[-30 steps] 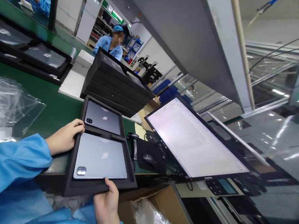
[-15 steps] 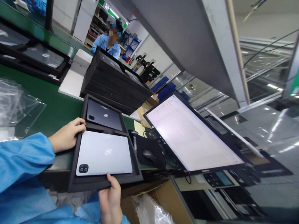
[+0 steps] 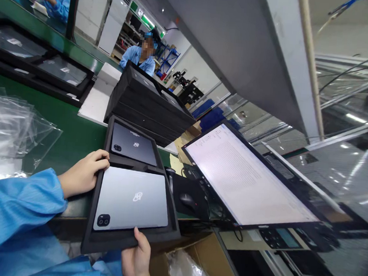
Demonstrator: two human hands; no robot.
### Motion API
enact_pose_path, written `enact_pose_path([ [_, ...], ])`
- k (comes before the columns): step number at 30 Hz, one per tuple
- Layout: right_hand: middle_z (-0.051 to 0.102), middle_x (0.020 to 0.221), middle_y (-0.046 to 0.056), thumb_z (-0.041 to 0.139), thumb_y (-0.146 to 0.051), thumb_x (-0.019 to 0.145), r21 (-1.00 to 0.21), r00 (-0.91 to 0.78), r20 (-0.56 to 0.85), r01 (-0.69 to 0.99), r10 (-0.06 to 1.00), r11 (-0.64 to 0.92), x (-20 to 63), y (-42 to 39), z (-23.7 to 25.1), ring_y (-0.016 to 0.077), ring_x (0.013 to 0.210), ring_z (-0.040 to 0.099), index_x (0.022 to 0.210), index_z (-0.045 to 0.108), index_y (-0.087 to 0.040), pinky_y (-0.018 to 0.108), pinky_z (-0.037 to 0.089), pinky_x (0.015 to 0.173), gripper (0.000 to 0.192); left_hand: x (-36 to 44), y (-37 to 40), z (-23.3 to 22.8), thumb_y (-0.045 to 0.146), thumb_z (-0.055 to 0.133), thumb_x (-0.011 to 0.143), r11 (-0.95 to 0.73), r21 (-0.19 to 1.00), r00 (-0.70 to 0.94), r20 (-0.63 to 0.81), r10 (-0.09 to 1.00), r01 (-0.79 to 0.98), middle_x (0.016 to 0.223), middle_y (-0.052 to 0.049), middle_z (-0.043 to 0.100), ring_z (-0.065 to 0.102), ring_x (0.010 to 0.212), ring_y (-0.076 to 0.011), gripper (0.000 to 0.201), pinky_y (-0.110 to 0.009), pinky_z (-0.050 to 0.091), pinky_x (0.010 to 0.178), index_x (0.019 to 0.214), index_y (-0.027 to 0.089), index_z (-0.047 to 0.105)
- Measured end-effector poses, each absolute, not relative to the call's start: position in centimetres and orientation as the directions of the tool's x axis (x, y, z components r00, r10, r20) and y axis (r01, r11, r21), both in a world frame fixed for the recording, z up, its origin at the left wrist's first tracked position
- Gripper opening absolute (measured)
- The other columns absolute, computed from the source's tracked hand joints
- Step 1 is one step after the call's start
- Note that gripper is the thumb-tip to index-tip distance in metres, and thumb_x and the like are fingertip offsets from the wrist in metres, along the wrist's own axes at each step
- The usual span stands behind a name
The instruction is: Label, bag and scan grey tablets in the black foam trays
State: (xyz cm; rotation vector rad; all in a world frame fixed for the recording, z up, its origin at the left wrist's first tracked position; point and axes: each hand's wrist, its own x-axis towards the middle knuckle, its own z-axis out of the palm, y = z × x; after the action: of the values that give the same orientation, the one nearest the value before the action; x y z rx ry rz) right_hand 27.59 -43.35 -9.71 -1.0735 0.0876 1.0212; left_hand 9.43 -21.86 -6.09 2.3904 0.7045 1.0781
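Note:
A black foam tray (image 3: pixel 113 244) lies at an angle before me, its near end over the table edge. A silver tablet (image 3: pixel 147 212) fills its near compartment, back side up, with the camera bump at lower left. In the far compartment rests a dark grey tablet (image 3: pixel 137 153), also back up. My left hand (image 3: pixel 84 173) grips the tray's left side near the divider, fingers curled over the rim. At the front side, my right hand (image 3: pixel 137 256) holds the tray, its thumb up at the silver tablet's lower edge; the other fingers are largely hidden.
Behind stands a stack of black trays (image 3: pixel 148 109). More tablet trays (image 3: pixel 35 67) lie at left, above clear plastic bags (image 3: pixel 7 135). On the right are a monitor (image 3: pixel 248 178), a mouse (image 3: pixel 188 200) and a cardboard box (image 3: pixel 215 261) holding plastic. Two people in blue sit across.
The whole view has shifted, so most things appear further right. The tray's near end shows larger and lower, and the silver tablet looks darker. Both hands keep their places on the tray.

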Motion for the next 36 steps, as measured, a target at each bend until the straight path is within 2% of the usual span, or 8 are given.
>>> enact_pose_path([
  [8, 0.081, 0.093, 0.002, 0.083, -0.034, 0.062, -0.729, 0.558, -0.467, -0.682, 0.686, 0.058, 27.8, -42.9, -11.4, 0.0281, 0.099, 0.075, 0.078, 0.08, -0.027, 0.044, 0.059, 0.103, 0.018, 9.7, -21.3, -6.6, -0.003, 0.045, 0.073, -0.705, 0.647, 0.571, 0.474, 0.67, 0.291, 0.115, -0.007, 0.053, 0.057, 0.103, -0.0214, 0.026, -0.032, 0.049, 0.087, 0.086, 0.017, 0.055],
  [15, 0.079, 0.086, 0.002, 0.078, -0.024, 0.064, -0.773, 0.583, -0.415, -0.631, 0.699, 0.067, 29.9, -40.4, -10.0, 0.026, 0.096, 0.076, 0.091, 0.074, -0.022, 0.043, 0.061, 0.099, 0.027, 10.9, -20.2, -7.1, -0.002, 0.044, 0.072, -0.649, 0.691, 0.573, 0.405, 0.713, 0.319, 0.122, -0.009, 0.053, 0.057, 0.107, -0.0243, 0.029, -0.039, 0.05, 0.093, 0.091, 0.018, 0.055],
  [20, 0.077, 0.085, 0.001, 0.076, -0.024, 0.065, -0.761, 0.525, -0.427, -0.648, 0.736, 0.02, 31.0, -36.7, -8.1, 0.0238, 0.098, 0.075, 0.091, 0.068, -0.022, 0.04, 0.06, 0.1, 0.027, 11.8, -18.6, -8.0, 0.001, 0.045, 0.069, -0.55, 0.813, 0.468, 0.417, 0.779, 0.189, 0.132, -0.012, 0.051, 0.054, 0.129, -0.0269, 0.036, -0.044, 0.048, 0.112, 0.099, 0.018, 0.055],
  [22, 0.076, 0.088, 0.002, 0.074, -0.03, 0.068, -0.851, 0.552, -0.347, -0.525, 0.758, -0.007, 31.3, -35.4, -7.7, 0.0246, 0.099, 0.074, 0.093, 0.067, -0.022, 0.042, 0.059, 0.101, 0.027, 11.9, -17.9, -8.1, 0.006, 0.05, 0.07, -0.416, 0.9, 0.374, 0.346, 0.861, 0.125, 0.134, -0.013, 0.05, 0.054, 0.131, -0.0273, 0.038, -0.045, 0.048, 0.114, 0.107, 0.017, 0.054],
  [24, 0.076, 0.092, 0.002, 0.075, -0.03, 0.067, -0.944, 0.588, -0.232, -0.329, 0.775, -0.033, 31.7, -34.4, -7.4, 0.0239, 0.104, 0.072, 0.097, 0.067, -0.022, 0.042, 0.056, 0.105, 0.032, 12.0, -17.5, -8.1, 0.012, 0.056, 0.074, -0.235, 0.968, 0.267, 0.204, 0.942, 0.089, 0.134, -0.015, 0.049, 0.06, 0.124, -0.0269, 0.039, -0.045, 0.054, 0.107, 0.112, 0.016, 0.051],
  [27, 0.073, 0.104, -0.001, 0.08, -0.016, 0.056, -0.994, 0.62, -0.098, -0.101, 0.779, -0.044, 32.5, -32.9, -6.9, 0.0198, 0.114, 0.067, 0.107, 0.068, -0.023, 0.035, 0.046, 0.116, 0.053, 11.9, -17.5, -7.6, 0.018, 0.06, 0.079, -0.079, 0.995, 0.152, 0.069, 0.986, 0.06, 0.133, -0.015, 0.047, 0.066, 0.112, -0.0236, 0.033, -0.043, 0.058, 0.1, 0.111, 0.016, 0.049],
  [31, 0.072, 0.108, 0.002, 0.074, -0.013, 0.055, -0.977, 0.59, 0.067, 0.203, 0.805, -0.068, 33.7, -29.1, -5.7, 0.023, 0.116, 0.065, 0.123, 0.064, -0.02, 0.038, 0.044, 0.116, 0.069, 12.1, -18.5, -7.1, 0.019, 0.058, 0.084, -0.105, 0.994, 0.162, 0.1, 0.982, 0.021, 0.128, -0.012, 0.048, 0.068, 0.1, -0.0188, 0.027, -0.041, 0.059, 0.095, 0.109, 0.017, 0.049],
  [36, 0.072, 0.111, 0.005, 0.071, -0.02, 0.059, -0.853, 0.548, 0.115, 0.482, 0.829, -0.2, 36.0, -22.0, -4.2, 0.0264, 0.113, 0.067, 0.132, 0.061, -0.019, 0.038, 0.049, 0.11, 0.073, 12.6, -20.2, -6.7, 0.017, 0.053, 0.085, -0.149, 0.988, 0.214, 0.137, 0.967, 0.041, 0.125, -0.012, 0.046, 0.066, 0.099, -0.0189, 0.026, -0.038, 0.059, 0.083, 0.11, 0.017, 0.048],
])
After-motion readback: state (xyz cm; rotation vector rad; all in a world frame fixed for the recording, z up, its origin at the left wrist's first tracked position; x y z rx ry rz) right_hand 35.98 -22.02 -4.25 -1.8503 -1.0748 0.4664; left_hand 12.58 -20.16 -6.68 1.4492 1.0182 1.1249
